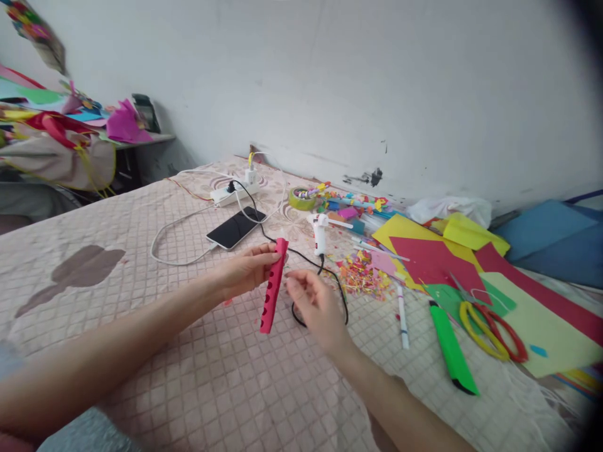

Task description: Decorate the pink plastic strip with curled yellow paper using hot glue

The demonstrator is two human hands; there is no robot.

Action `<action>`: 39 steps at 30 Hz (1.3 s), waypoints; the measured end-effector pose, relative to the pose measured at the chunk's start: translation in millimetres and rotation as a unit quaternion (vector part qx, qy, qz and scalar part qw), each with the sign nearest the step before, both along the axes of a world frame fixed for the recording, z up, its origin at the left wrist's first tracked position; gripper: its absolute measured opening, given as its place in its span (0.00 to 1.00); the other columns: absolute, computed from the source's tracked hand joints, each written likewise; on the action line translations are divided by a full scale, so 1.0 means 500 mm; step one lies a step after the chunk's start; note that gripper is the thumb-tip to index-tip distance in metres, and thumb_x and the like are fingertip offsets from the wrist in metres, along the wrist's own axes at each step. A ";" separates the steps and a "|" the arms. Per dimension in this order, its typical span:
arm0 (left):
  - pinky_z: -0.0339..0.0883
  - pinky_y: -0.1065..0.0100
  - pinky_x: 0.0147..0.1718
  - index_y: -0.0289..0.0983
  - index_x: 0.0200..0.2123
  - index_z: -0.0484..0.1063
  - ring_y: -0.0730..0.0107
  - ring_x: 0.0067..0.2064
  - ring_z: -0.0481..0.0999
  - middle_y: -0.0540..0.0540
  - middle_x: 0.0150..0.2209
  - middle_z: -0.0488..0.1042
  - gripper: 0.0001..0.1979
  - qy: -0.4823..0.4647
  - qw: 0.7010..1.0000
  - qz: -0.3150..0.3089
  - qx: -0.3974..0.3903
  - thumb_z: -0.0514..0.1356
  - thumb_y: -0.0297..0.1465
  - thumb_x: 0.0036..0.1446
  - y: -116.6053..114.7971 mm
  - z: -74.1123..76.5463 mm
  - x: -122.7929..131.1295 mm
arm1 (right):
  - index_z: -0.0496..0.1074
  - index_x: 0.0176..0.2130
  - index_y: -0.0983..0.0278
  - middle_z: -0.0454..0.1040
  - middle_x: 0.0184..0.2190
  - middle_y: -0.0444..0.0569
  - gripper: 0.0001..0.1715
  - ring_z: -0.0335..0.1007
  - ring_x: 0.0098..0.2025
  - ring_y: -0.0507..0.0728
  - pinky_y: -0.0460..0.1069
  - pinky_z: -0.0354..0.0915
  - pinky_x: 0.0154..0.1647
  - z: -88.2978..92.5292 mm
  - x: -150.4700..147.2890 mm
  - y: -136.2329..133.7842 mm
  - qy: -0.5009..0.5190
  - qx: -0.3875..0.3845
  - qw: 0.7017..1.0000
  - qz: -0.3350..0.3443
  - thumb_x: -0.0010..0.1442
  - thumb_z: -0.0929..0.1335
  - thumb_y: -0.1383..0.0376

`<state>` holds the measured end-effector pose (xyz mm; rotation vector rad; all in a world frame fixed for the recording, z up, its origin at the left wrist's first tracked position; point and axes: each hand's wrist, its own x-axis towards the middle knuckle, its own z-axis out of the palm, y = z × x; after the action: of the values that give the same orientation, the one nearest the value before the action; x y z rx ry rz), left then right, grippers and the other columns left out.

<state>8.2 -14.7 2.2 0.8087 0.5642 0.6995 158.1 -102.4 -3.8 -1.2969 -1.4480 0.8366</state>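
Observation:
My left hand (254, 267) grips a pinkish-red flute-like paper tube (269, 304) near its upper end. The tube tilts slightly and has a row of dark round holes along one side. Just to its right is my right hand (316, 304), with thumb and fingertips drawn together in a pinch. Whatever may be between those fingertips is too small to make out. A white glue gun (320, 237) stands beyond my right hand, its black cord looping behind the fingers.
A phone (237, 227) charges beside a white power strip (235, 193). Paper scraps (365, 275), a marker (402, 317), a green cutter (452, 348), scissors (492, 329) and coloured sheets (438, 267) lie to the right. Green tape (303, 199) sits near the wall.

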 end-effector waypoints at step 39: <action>0.64 0.74 0.30 0.34 0.34 0.70 0.76 0.31 0.72 0.48 0.31 0.73 0.06 0.113 0.946 0.039 0.302 0.61 0.28 0.51 -0.004 0.020 -0.021 | 0.68 0.34 0.63 0.72 0.32 0.47 0.07 0.66 0.32 0.54 0.49 0.63 0.33 -0.005 -0.012 0.013 -0.143 0.060 0.985 -0.073 0.51 0.67 0.68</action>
<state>-2.1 -16.5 12.3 1.4596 0.5964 0.8736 151.8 -95.8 -6.3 -1.4539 -1.5777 0.4716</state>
